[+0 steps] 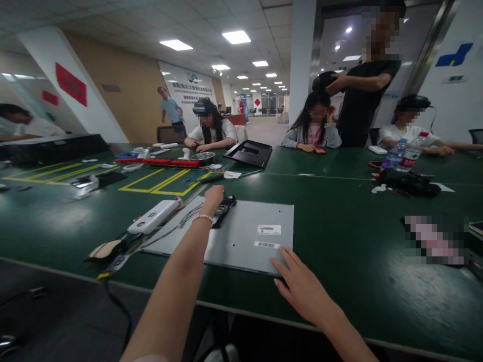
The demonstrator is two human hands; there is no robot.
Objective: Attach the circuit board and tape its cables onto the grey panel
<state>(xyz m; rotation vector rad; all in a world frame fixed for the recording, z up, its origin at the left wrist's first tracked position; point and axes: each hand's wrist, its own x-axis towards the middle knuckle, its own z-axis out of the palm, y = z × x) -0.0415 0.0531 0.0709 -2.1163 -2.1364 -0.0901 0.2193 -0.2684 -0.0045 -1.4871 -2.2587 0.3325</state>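
A flat grey metal panel (249, 221) with white labels lies on the green table in front of me. On its upper part sits a dark frame with a circuit board (223, 211), and thin cables (190, 215) run off to its left. My left hand (214, 197), a beaded bracelet at its wrist, is closed over the board's left side. Its fingertips and whatever they grip are hidden. At the panel's near right corner my right hand (300, 284) rests with fingers spread, the fingertips touching the panel's edge beside the barcode label (266, 245).
Left of the panel lie a white power strip (154, 217) and a beige-and-black object (106, 250). Beyond are a black monitor casing (249, 153), a red strip (162, 162) and loose wires. Bottles (412, 153) and a black bundle (407, 182) stand right. Several people are across the table.
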